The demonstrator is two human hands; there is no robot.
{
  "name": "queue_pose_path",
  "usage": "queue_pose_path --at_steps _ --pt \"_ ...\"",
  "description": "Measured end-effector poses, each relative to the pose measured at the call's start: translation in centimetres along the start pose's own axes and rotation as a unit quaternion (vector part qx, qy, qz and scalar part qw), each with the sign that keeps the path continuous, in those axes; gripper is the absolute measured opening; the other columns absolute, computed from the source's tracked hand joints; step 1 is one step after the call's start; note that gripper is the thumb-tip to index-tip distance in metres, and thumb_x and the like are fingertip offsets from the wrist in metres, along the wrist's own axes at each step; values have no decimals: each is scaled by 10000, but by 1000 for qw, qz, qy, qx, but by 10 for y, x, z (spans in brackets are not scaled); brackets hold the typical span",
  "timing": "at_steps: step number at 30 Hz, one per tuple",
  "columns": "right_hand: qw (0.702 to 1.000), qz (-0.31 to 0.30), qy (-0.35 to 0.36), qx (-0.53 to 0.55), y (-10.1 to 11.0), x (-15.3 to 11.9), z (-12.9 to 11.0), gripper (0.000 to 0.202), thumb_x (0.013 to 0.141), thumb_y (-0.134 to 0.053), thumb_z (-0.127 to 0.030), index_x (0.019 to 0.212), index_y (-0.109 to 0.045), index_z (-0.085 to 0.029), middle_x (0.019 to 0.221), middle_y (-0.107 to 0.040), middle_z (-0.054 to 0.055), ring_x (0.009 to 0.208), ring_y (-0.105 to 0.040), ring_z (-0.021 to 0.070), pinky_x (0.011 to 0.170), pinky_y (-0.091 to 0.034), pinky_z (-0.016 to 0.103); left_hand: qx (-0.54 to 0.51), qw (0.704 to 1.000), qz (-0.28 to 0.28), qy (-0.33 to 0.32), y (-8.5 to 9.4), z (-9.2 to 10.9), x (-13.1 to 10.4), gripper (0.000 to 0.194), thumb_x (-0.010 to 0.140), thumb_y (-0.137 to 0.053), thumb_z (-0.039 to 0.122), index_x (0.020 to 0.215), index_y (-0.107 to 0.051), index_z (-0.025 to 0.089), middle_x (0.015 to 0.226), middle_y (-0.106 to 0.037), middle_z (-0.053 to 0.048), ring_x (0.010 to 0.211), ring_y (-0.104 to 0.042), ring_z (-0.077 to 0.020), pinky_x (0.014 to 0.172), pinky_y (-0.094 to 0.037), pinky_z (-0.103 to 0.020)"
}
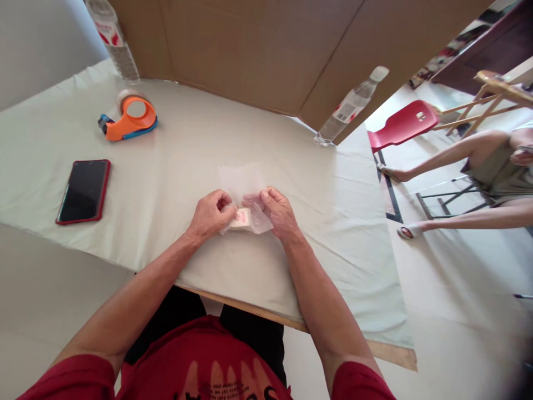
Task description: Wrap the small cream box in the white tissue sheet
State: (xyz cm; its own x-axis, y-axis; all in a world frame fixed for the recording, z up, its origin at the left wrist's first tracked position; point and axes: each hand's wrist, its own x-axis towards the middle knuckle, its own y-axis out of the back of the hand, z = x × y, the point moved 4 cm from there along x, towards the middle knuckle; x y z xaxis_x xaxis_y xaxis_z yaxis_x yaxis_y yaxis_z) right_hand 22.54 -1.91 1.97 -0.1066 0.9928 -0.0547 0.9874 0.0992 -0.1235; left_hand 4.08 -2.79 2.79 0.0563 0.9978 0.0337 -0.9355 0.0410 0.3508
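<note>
A small pale block with reddish print lies on the cloth near the table's front edge. Around it is a thin translucent wrapping sheet, which spreads flat beyond the block and bunches up at its right side. My left hand is closed, thumb and fingers pinching the sheet at the block's left edge. On the other side, my right hand grips the crumpled part of the sheet between thumb and fingers. The fingertips and folds partly cover the block, so its full shape is hidden.
An orange tape dispenser and a red-cased phone lie at the left. Two water bottles stand against a tall cardboard panel. A seated person's legs and a red chair are beyond the table's right edge.
</note>
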Motion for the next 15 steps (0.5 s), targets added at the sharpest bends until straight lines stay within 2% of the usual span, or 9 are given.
queue_pose_path --at_steps 3,6,9,12,14,15 --pt "995 96 10 -6 17 5 4 421 780 -670 -627 775 -490 -246 867 -747 54 726 -704 192 649 -559 329 -88 994 30 65 7 -6 5 144 695 -621 289 637 -545 183 604 -538 30 562 -487 -102 533 -415 -238" --pt "979 198 6 -44 41 10 10 345 749 -682 -528 732 -516 -226 683 -664 6 541 -568 122 504 -467 257 -210 962 71 158 15 -15 10 151 658 -632 294 663 -534 180 610 -563 20 524 -522 -110 478 -443 -238" --pt "965 248 0 -82 60 12 11 254 716 -677 -422 777 -550 -210 643 -584 -38 514 -522 103 450 -414 230 -262 941 79 197 18 -22 15 178 645 -651 283 717 -525 180 636 -589 11 522 -559 -123 465 -475 -246" --pt "945 295 57 -132 73 8 -1 250 718 -652 -361 904 -586 -207 759 -607 -28 626 -586 120 509 -471 243 -235 952 121 155 23 -24 17 199 643 -626 236 821 -562 173 743 -616 -2 585 -571 -119 474 -461 -222" --pt "931 301 110 -173 73 2 -15 244 748 -643 -350 943 -611 -207 822 -628 -11 698 -605 126 591 -510 264 -177 965 174 83 30 -21 15 239 675 -615 234 905 -589 174 843 -634 -21 699 -602 -132 529 -479 -221" --pt "932 281 127 -190 69 0 -21 237 769 -642 -358 952 -625 -208 838 -641 -2 725 -613 131 627 -521 276 -135 971 192 39 32 -17 13 247 707 -613 246 943 -599 178 895 -644 -33 773 -620 -145 580 -502 -232"
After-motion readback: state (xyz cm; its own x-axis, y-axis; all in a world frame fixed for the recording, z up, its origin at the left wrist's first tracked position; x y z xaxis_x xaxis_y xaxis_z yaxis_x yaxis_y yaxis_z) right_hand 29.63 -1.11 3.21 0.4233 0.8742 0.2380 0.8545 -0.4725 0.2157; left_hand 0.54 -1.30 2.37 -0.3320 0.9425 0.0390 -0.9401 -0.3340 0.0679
